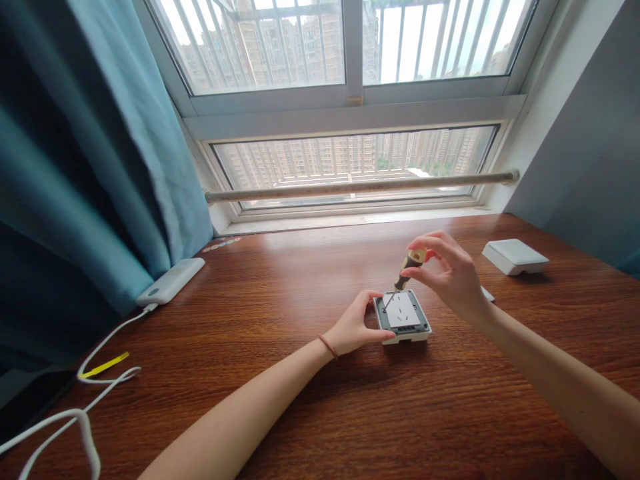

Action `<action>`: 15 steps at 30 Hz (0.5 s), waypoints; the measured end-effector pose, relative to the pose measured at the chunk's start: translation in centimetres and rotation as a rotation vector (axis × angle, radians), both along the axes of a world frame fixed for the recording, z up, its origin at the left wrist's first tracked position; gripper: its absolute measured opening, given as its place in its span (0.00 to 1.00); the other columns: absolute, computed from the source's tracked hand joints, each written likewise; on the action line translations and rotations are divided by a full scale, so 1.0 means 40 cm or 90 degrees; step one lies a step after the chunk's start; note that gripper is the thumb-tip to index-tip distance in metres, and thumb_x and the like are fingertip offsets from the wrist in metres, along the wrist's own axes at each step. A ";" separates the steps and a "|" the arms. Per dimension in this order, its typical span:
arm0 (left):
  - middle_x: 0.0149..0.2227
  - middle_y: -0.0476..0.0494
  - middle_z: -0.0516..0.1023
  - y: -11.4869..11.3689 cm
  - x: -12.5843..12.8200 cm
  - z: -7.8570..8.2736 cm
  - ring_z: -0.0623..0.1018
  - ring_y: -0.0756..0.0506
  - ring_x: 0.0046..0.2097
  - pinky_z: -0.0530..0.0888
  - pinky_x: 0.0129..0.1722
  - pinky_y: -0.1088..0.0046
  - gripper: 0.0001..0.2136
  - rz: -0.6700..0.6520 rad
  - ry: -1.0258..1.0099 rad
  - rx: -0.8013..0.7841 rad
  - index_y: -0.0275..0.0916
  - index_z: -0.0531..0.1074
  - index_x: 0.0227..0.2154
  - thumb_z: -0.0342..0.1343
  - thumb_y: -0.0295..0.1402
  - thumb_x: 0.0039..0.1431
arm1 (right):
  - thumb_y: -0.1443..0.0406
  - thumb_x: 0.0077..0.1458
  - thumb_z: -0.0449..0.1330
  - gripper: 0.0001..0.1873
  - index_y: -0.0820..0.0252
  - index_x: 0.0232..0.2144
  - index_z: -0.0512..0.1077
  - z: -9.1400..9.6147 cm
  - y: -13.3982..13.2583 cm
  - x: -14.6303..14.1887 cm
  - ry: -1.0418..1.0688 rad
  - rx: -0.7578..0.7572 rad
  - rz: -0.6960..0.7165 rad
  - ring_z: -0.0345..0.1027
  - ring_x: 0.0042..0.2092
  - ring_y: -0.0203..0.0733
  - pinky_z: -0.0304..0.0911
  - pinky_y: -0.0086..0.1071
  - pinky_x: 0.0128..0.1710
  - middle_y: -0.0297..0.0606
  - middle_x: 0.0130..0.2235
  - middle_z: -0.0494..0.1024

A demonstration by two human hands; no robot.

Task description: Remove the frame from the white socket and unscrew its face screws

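Observation:
A wall socket [401, 311] with a white face and a grey frame sits in a white box on the wooden table. My left hand [359, 325] grips the box at its left side, thumb along the front edge and fingers at the back left corner. In my right hand [447, 270] is a screwdriver [404, 270] with a black and yellow handle, held by the fingertips at its top end. The screwdriver leans, and its tip reaches the left side of the socket's frame. Whether the tip sits in a screw is too small to tell.
To the right lies a white box-shaped piece [516, 256]; a small white piece [488, 294] shows partly behind my right wrist. At left are a white power bank [171, 281], its white cable [113, 331], a yellow strip [105, 365] and a blue curtain [150, 147].

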State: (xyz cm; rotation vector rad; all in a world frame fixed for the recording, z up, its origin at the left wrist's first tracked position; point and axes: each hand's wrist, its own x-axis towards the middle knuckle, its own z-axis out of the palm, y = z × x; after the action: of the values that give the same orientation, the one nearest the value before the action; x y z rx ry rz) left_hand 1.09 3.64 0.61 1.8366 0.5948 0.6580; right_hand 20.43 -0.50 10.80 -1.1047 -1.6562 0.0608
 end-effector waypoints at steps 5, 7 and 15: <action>0.48 0.40 0.67 -0.001 0.001 0.003 0.69 0.42 0.49 0.65 0.49 0.64 0.31 -0.007 -0.011 -0.009 0.40 0.58 0.49 0.65 0.35 0.42 | 0.67 0.54 0.57 0.17 0.52 0.47 0.67 0.009 -0.005 0.008 0.011 -0.075 0.146 0.67 0.46 0.43 0.64 0.41 0.44 0.38 0.45 0.73; 0.48 0.40 0.67 -0.001 0.001 0.004 0.69 0.42 0.49 0.65 0.49 0.64 0.31 -0.007 -0.013 -0.007 0.40 0.58 0.49 0.65 0.35 0.42 | 0.69 0.55 0.54 0.19 0.52 0.50 0.65 0.015 -0.011 0.005 -0.013 -0.085 0.182 0.65 0.49 0.43 0.62 0.42 0.47 0.38 0.49 0.72; 0.47 0.41 0.68 0.000 0.000 0.001 0.69 0.42 0.49 0.65 0.49 0.63 0.31 -0.002 -0.008 -0.007 0.40 0.59 0.49 0.66 0.35 0.42 | 0.64 0.45 0.65 0.11 0.55 0.34 0.72 0.012 -0.005 0.001 0.001 -0.015 0.052 0.67 0.37 0.41 0.66 0.39 0.38 0.37 0.36 0.73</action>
State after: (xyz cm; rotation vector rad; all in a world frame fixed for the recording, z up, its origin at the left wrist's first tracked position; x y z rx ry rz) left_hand 1.09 3.64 0.66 1.8210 0.5864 0.6621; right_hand 20.49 -0.72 11.28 -1.0549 -1.7024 0.1343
